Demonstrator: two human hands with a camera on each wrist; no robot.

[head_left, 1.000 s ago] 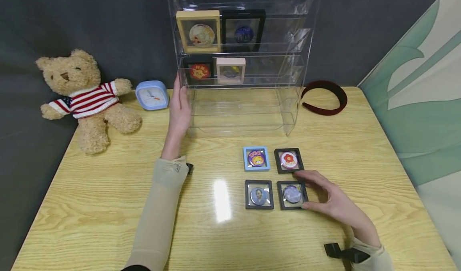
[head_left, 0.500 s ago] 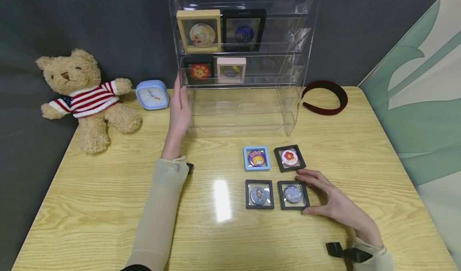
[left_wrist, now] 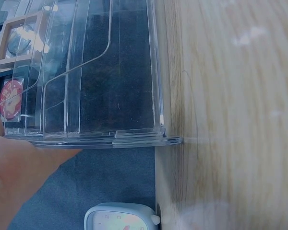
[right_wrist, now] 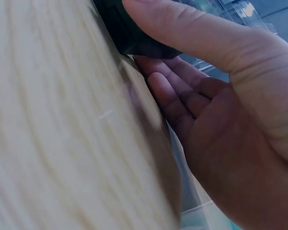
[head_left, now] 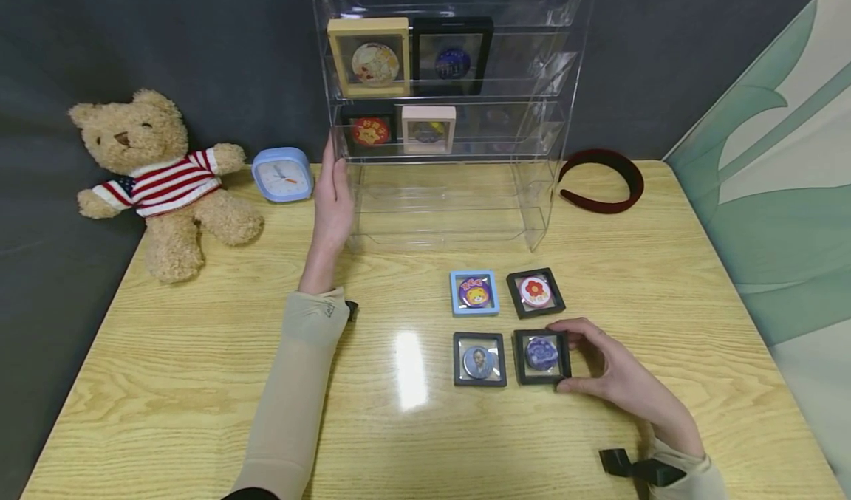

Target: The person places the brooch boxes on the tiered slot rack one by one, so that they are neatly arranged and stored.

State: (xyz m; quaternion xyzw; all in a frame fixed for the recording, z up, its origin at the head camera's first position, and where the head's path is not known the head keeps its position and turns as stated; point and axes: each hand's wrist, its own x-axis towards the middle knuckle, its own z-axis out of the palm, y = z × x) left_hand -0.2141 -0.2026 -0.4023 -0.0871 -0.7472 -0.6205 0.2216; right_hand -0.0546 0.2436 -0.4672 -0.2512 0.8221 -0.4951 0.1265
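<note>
My right hand [head_left: 621,374] pinches a small black frame [head_left: 563,358] by its right side, thumb at the near edge and fingers at the far edge. A blue swirled badge [head_left: 541,354] sits inside it, and the frame is slightly tilted. Beside it on the table lie a black frame with a portrait badge [head_left: 479,362], a light-blue frame with a bear badge [head_left: 475,292] and a black frame with a red-flower badge [head_left: 535,292]. At the left side panel of the clear acrylic display rack [left_wrist: 98,140], my left hand [head_left: 332,203] holds the edge between thumb and fingers.
On the rack's upper tier stand a yellow frame [head_left: 368,26] and a larger black frame [head_left: 485,57]. Below are a red-badge frame [head_left: 369,132] and a pink frame [head_left: 428,113]. A teddy bear [head_left: 162,182], blue clock [head_left: 282,175] and dark-red headband [head_left: 614,162] flank the rack.
The blue-badge frame has tilted and shifted slightly up in my right fingers. The red-flower frame has turned a little anticlockwise on the table. My left hand has stayed at the rack.
</note>
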